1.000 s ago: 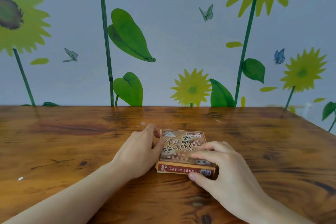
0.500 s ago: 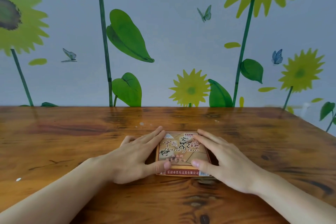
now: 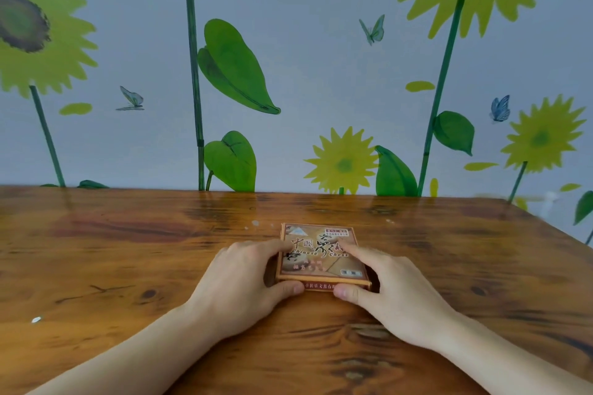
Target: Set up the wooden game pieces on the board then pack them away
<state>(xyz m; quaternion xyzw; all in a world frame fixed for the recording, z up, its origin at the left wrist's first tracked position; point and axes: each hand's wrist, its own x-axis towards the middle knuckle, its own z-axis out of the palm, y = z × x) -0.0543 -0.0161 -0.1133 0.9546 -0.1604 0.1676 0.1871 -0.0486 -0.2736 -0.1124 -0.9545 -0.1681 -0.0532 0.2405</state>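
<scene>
Since half a second ago both hands have curled in from lying flat on the lid, and each now grips a side of the Chinese chess box (image 3: 322, 255) with the thumb hooked against its near edge. At the far left, a small pale speck (image 3: 36, 319) lies on the wooden tabletop (image 3: 128, 266), well apart from everything else. The left hand (image 3: 244, 279) clasps the left side of the box: its fingers bend over the left edge onto the lid, and its thumb presses the red front strip near the left corner. The box lies flat and closed in the middle of the tabletop, its printed brown lid facing up, with "Chinese Chess" lettering across it and a red band of characters along the near side. A few pale flecks sit on the wood just beyond its far left corner. The right hand (image 3: 394, 289) mirrors the other, fingers laid over the right edge of the lid and thumb pushed against the front strip near the right corner. Behind the tabletop stands a blue-grey wall (image 3: 305, 74) painted with sunflowers, green leaves and butterflies.
</scene>
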